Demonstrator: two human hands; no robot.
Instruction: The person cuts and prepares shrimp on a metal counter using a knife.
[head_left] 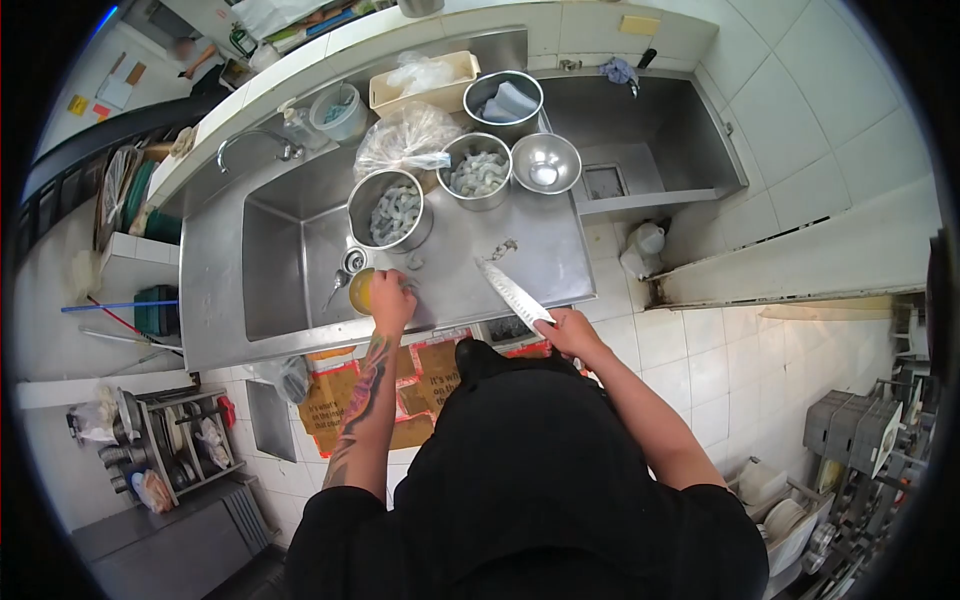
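My left hand (391, 300) is closed at the counter's front edge, beside a round yellow item (361, 292); a small greyish piece shows at its fingertips, too small to name. In my right hand (568, 332) is the handle of a large knife (512, 296), its blade pointing up and left over the steel counter (540, 255). Dark scraps (505, 248) lie beyond the blade tip. One grey piece (415, 261) rests below a steel pot (425, 222) of what look like peeled shrimp. A second pot (508, 178) holds similar pieces.
Behind the pots are a clear plastic bag (405, 138), a beige tub (462, 68), a pot with a bluish item (540, 92) and an empty steel bowl (548, 165). Sinks lie left (275, 270) and right (650, 130). Flattened cardboard (335, 395) covers the floor. A person (206, 75) stands far back left.
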